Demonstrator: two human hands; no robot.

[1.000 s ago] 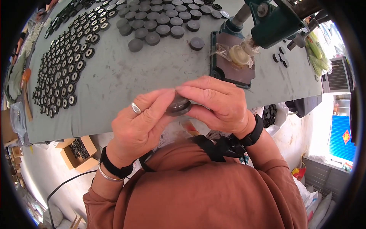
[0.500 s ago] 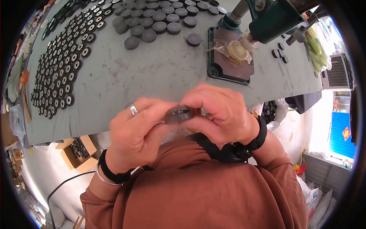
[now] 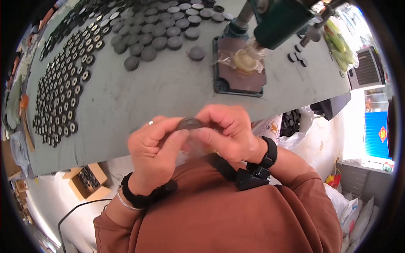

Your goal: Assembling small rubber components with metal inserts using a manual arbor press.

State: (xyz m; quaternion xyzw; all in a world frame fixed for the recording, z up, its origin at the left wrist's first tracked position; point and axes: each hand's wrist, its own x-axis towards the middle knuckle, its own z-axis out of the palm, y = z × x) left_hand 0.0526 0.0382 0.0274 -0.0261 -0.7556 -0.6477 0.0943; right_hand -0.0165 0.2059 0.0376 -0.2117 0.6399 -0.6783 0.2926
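Note:
A small dark round cap-like disc (image 3: 189, 123) is pinched between both hands just past the table's near edge. My left hand (image 3: 152, 146), with a ring on one finger, grips its left side between thumb and fingers. From the right, my right hand (image 3: 230, 137) presses thumb and fingertips to the same disc. The fingers cover part of its rim, and motion blurs it. Beyond the hands, a green hand press (image 3: 240, 63) stands on the table with a pale round pad wrapped in clear film on its base.
Dark grey discs (image 3: 158, 43) crowd the far middle of the grey-green table (image 3: 122, 101). Rows of black rings with pale centres (image 3: 63, 101) cover its left. Several small black pieces (image 3: 298, 57) lie right of the press. Below stand a cardboard box (image 3: 86, 181) and a white bag (image 3: 301, 126) of black parts.
The disc has tilted from nearly edge-on to showing more of its flat face. Both hands have shifted their hold slightly around it. The whole view has swung a little.

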